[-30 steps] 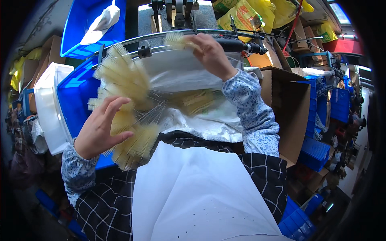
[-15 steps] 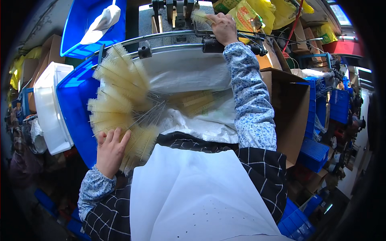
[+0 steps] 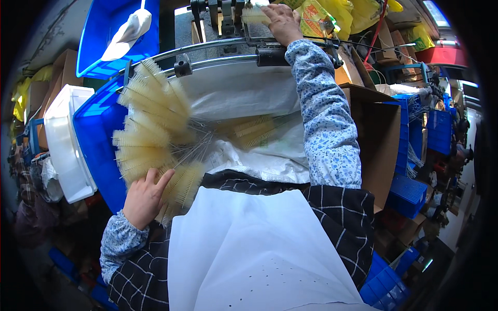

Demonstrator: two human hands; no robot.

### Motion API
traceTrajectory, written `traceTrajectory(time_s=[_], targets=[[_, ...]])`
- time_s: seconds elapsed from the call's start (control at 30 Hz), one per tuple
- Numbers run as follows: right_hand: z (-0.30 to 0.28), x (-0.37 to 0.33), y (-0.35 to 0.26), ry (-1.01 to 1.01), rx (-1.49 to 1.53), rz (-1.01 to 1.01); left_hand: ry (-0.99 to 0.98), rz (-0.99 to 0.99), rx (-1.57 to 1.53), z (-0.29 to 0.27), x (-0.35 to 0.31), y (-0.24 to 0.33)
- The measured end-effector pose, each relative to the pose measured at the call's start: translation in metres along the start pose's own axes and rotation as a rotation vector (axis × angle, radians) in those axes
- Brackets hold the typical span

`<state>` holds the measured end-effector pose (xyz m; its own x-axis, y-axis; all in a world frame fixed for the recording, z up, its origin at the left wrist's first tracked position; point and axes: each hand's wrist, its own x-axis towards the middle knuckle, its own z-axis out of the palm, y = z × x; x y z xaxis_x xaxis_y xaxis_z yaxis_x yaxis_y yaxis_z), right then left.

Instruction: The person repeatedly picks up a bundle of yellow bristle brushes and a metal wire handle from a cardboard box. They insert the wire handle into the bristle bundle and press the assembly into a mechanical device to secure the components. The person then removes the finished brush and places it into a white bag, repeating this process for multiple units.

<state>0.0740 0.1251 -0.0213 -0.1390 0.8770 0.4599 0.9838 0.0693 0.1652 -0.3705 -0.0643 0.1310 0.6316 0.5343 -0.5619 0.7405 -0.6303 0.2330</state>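
"Where's your brush (image 3: pixel 254 16)?"
"In your right hand (image 3: pixel 284 26), beside the machine (image 3: pixel 226 25), long axis sideways, bristles pointing left."
"Your left hand (image 3: pixel 142 204)?"
"On the brush pile (image 3: pixel 158 106); whether it's gripping, I can't tell."

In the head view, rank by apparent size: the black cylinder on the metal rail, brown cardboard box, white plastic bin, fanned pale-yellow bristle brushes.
1. Fanned pale-yellow bristle brushes, as a group
2. Brown cardboard box and white plastic bin: too alike to rank
3. Black cylinder on the metal rail
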Motion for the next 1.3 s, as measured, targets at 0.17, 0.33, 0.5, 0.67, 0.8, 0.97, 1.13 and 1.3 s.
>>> traceTrajectory(time_s=[0.17, 0.33, 0.5, 0.67, 0.8, 0.97, 1.13, 1.3], targets=[[-0.03, -0.032, 0.017, -0.027, -0.038, 0.314, 0.025, -0.005, -0.357, -0.034, -0.008, -0.005], [-0.022, -0.04, 0.025, -0.024, 0.306, 0.452, -0.087, 0.005, -0.316, -0.059, -0.006, -0.016], [-0.023, -0.03, -0.001, -0.027, 0.331, 0.445, -0.091, 0.016, -0.338, -0.084, -0.015, -0.033], [-0.021, -0.024, -0.02, -0.019, 0.338, 0.444, 0.098, 0.006, -0.401, -0.089, -0.032, -0.046], [-0.027, -0.012, -0.047, -0.001, 0.337, 0.427, 0.28, 0.013, -0.638, -0.095, -0.043, -0.043], [-0.035, 0.004, -0.09, -0.019, 0.296, 0.416, 0.452, 0.234, -0.722, -0.105, -0.035, -0.044], [-0.042, 0.015, -0.114, -0.149, 0.287, 0.439, 0.558, 0.249, -0.757, -0.105, -0.013, -0.041], [-0.035, 0.003, -0.092, -0.071, 0.302, 0.413, 0.635, 0.255, -0.813, -0.102, -0.008, -0.043]])
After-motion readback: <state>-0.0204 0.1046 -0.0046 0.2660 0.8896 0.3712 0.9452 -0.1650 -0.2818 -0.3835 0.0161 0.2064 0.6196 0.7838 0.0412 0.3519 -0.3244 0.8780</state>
